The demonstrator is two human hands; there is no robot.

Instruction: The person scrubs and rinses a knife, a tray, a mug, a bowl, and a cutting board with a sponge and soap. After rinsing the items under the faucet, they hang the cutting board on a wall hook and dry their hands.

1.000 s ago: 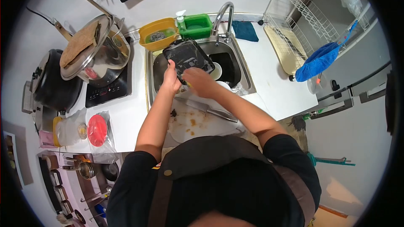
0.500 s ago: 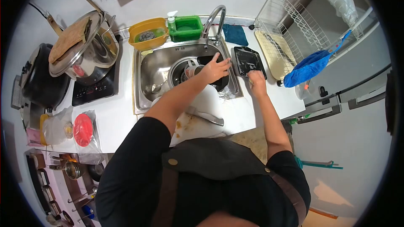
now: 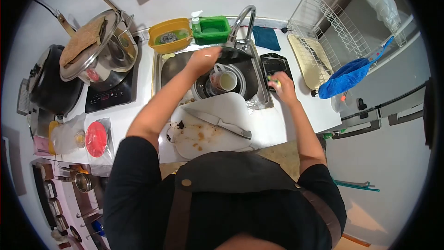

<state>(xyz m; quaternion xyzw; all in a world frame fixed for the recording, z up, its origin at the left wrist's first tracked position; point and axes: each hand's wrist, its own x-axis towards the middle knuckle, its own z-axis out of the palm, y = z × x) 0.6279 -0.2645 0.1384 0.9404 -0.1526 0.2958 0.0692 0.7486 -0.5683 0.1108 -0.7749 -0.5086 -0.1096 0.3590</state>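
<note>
Sink [image 3: 162,71] in the white surface [image 3: 273,125] is the landmark here. The left hand [image 3: 205,60] is over its back part, fingers closed on the near end of a black pan [image 3: 237,55], which is partly blurred and lies just in front of the faucet [image 3: 252,18]. To the right of the sink, the right hand [image 3: 284,88] pinches a yellow-green sponge [image 3: 274,82] between thumb and fingers, over the left side of a wet black tray [image 3: 277,67] lying on the surface.

Inside the sink, a pale mug [image 3: 227,81] tilts in a round metal pot [image 3: 200,88]. In front of the sink, a white cutting board [image 3: 217,141] overlaps its near edge; a knife [image 3: 219,122] lies across the board, among orange-brown stains and dark scraps [image 3: 180,124].

Behind the sink, from left to right, stand a yellow basin [image 3: 157,42] holding a scouring pad [image 3: 167,38], a soap bottle [image 3: 196,26], a green tub [image 3: 212,39] and, past the faucet, a folded teal cloth [image 3: 266,38]. Farther right of the sink, past the black tray, a cream tray [image 3: 303,58] lies partly under a wire rack [image 3: 330,18].
</note>
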